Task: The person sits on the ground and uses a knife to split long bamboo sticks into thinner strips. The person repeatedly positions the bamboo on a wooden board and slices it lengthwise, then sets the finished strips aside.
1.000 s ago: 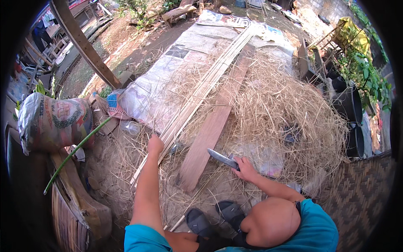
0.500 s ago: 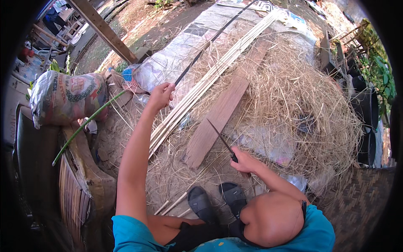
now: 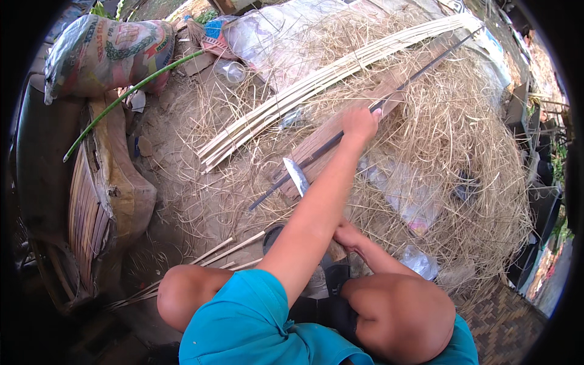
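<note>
The wooden plank lies aslant on the ground in front of the person. The long dark strip runs lengthwise over that plank, one end jutting out past the plank's near end, the other reaching beyond its far end; whether it rests on the wood or is held just above it, I cannot tell.

Over the middle of the plank, the left hand is closed round the strip, thumb toward the plank's far end. Near the plank's near end, the blade of the knife crosses the strip in view; whether its edge touches is not clear. The right hand, on the person's side of the plank, is partly hidden behind the left forearm: the part that shows looks curled, but I cannot tell how far its fingers close or whether they have the handle.

Left of the plank lies a bundle of pale strips; right of it spreads a heap of shavings.

To handle this well, I would hold the strip firmly and low, so the plank backs it and it cannot spring or roll. The left fingers are best placed well up the plank from the blade, the left forearm clear of the knife, and the edge turned away from the knees.
</note>
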The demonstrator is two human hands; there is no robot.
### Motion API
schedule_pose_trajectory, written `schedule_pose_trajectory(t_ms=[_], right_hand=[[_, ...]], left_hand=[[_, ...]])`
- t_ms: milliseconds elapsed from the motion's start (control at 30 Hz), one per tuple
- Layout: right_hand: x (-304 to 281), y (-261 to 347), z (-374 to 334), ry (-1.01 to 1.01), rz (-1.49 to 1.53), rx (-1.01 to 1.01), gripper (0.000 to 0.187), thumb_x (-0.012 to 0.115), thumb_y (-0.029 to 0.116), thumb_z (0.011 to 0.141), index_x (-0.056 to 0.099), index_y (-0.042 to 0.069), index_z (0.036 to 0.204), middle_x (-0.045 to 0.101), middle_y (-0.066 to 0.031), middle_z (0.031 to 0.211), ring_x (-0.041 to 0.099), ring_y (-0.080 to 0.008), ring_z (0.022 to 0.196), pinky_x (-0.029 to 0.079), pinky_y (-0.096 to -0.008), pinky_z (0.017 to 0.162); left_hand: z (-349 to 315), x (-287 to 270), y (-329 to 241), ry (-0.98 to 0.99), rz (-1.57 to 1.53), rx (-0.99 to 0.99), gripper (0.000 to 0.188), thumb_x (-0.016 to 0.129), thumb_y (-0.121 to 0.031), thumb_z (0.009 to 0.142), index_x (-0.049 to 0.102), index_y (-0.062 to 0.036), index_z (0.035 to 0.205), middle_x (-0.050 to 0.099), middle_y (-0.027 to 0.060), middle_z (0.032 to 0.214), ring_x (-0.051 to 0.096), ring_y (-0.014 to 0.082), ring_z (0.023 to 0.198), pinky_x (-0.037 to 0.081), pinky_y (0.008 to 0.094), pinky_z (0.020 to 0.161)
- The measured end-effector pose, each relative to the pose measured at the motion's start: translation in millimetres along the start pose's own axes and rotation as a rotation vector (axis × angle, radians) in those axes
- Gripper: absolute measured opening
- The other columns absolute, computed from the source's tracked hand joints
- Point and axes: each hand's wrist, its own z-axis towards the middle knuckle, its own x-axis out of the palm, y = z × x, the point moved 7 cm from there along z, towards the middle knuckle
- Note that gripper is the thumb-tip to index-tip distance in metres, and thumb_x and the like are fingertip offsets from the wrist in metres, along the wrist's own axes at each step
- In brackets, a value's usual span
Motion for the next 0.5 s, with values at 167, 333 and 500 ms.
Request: schedule_pose_trajectory(t_ms=[167,333,500], right_hand=[[-37,43,12,-0.189,-0.180,-0.281,0.035,0.055,0.025,0.103,0.059,-0.004,0.122,0.065,-0.0067,0.078,0.063,-0.0132,0.064,0.052,-0.0289,0.056],[-74,96,38,-0.413,-0.477,-0.165,0.037,0.057,0.025,0.102,0.058,-0.007,0.121,0.067,-0.0094,0.075,0.063,-0.0154,0.058,0.054,-0.0319,0.057],[-1,79,13,-0.026,-0.589,-0.006,0.036,0.060,0.023,0.098,0.060,-0.007,0.119,0.068,-0.0117,0.074,0.066,-0.0164,0.060,0.054,-0.0332,0.056]], left_hand=[[20,38,31,0.170,-0.094,-0.153,0.032,0.064,-0.030,0.097,0.072,-0.0010,0.108,0.069,0.0239,0.116,0.065,0.0400,0.111,0.052,0.0487,0.095],[45,34,35,0.076,-0.146,-0.082,0.027,0.064,-0.025,0.096,0.071,-0.0015,0.107,0.071,0.0243,0.107,0.066,0.0421,0.108,0.052,0.0503,0.094],[49,26,35,0.052,-0.192,-0.058,0.025,0.064,-0.023,0.096,0.069,-0.0020,0.109,0.070,0.0253,0.109,0.067,0.0428,0.107,0.054,0.0513,0.092]])
